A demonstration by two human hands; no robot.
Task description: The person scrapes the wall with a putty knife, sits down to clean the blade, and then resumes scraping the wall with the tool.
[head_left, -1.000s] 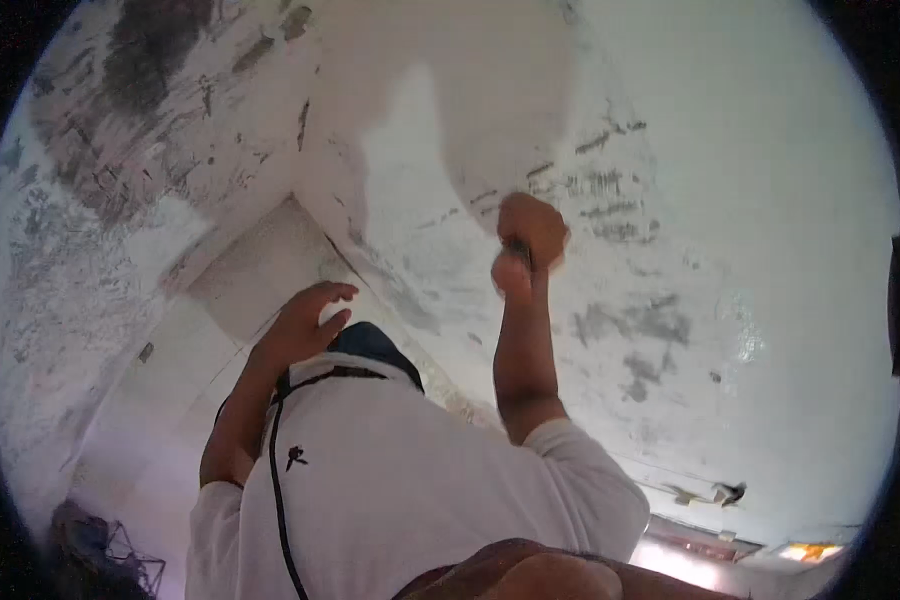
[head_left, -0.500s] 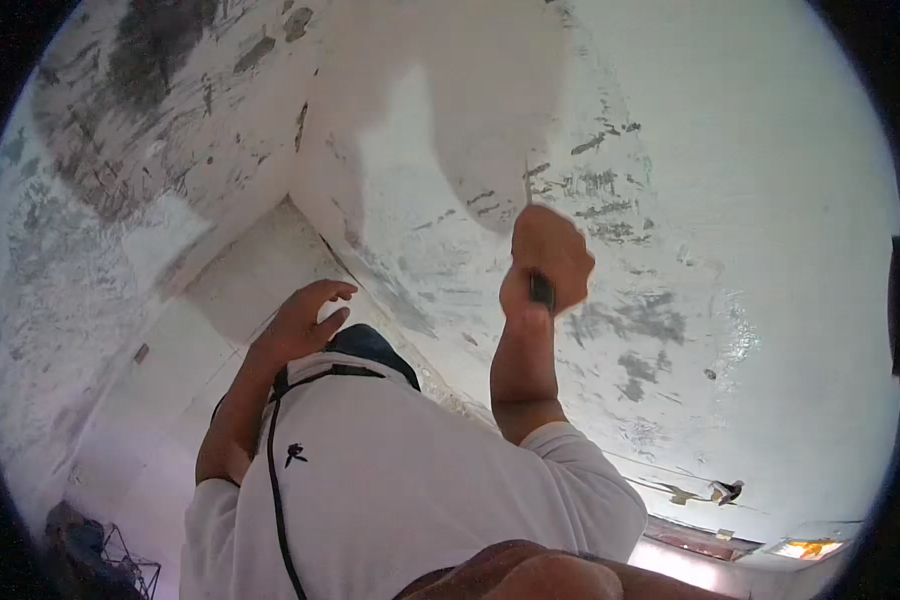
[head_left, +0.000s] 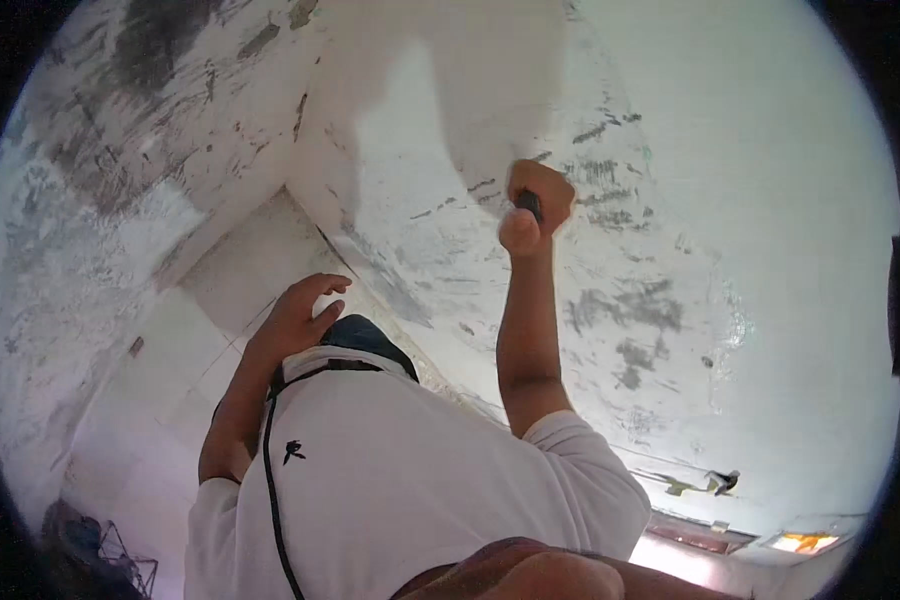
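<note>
My right hand (head_left: pixel 538 205) is raised against the patchy wall (head_left: pixel 610 320), its fist closed around a black-handled scraper (head_left: pixel 529 206). Only the butt of the handle shows clearly; the fist hides the blade. My left hand (head_left: pixel 298 312) hangs in front of my torso with fingers loosely curved and the thumb apart, holding nothing. Below that hand are my dark trousers (head_left: pixel 370 340) and white shirt (head_left: pixel 430 470).
A second wall (head_left: pixel 100 170), rough and stained, meets the first at a corner on the left. Pale floor tiles (head_left: pixel 240 260) lie below. At lower left are a dark bundle (head_left: pixel 70 535) and a thin wire frame (head_left: pixel 130 565). A black cord (head_left: pixel 270 480) runs down my shirt.
My right hand has moved up along the wall with the scraper, and the forearm is more stretched out. My left hand has hardly moved.
</note>
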